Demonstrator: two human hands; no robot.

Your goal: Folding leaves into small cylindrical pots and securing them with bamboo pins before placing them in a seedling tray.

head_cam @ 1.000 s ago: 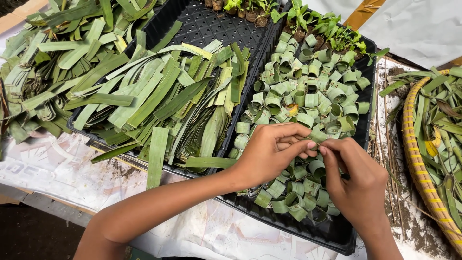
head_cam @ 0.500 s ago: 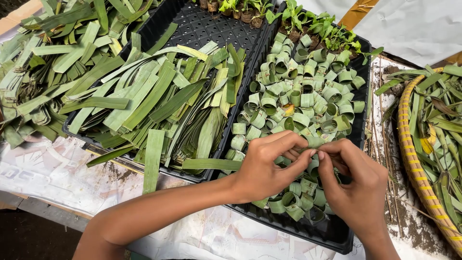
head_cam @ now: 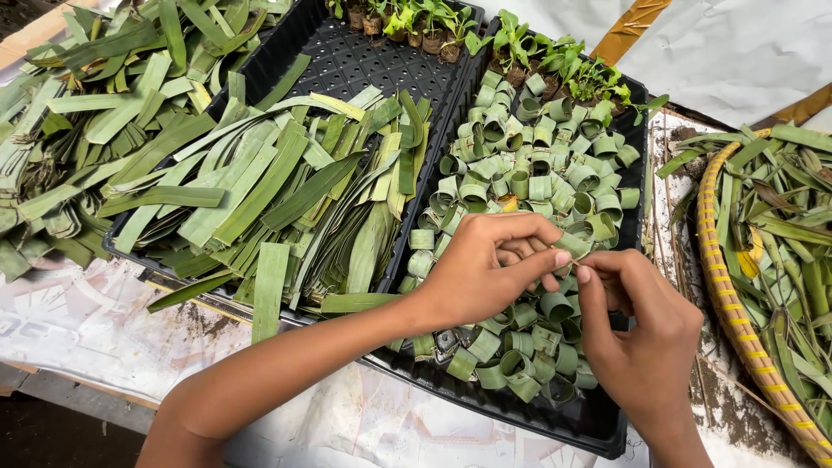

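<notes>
Green leaf rings [head_cam: 529, 186] packed in a black tray [head_cam: 598, 420], right under both hands. Left hand [head_cam: 485, 273] curled nearly closed, thumb and forefinger pinching a small leaf strip [head_cam: 574, 247]. Right hand [head_cam: 646, 334] just beside, fingertips [head_cam: 582, 274] closed on the same strip, touching the left thumb. Flat cut leaves [head_cam: 286, 199] heaped in a second tray to the left of the left hand. Woven basket [head_cam: 719, 286] of leaf scraps to the right of the right hand. Seedlings [head_cam: 529, 48] beyond the fingers.
</notes>
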